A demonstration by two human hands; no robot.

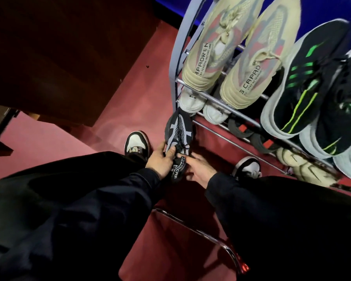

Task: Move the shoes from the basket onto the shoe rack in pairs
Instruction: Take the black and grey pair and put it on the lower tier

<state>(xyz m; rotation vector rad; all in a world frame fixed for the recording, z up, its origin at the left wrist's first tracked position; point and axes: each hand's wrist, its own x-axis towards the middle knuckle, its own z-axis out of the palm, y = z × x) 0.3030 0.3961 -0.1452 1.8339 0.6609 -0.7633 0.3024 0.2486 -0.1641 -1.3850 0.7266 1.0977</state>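
A black shoe with grey and white mesh pattern is held low in front of the shoe rack, toe pointed toward the rack's bottom left corner, heel toward the person. The left hand is curled round the shoe's left side and collar, thumb and fingers gripping it. The right hand is placed just beside the heel, fingers loosely spread and touching the heel tab; whether it actually grips cannot be told. The shoe lies between the two hands, above the red floor, its toe just beside the rack's lowest rails.

On the rack's top tier a pair of beige shoes is seen at left, side by side, heels outward, and a pair of black shoes with green stripes at right. On the tier below, a pair of white shoes is set under the beige pair, and dark shoes with red patches are seen lower still. A pale shoe is partly visible near the bottom right of the rack.

The person's own feet in black and white sneakers are planted on the floor, either side of the held shoe. Dark sleeves cover both arms. A red basket with a chrome rim is seen at bottom centre, under the arms; its contents are not visible. Dark wooden furniture fills the upper left
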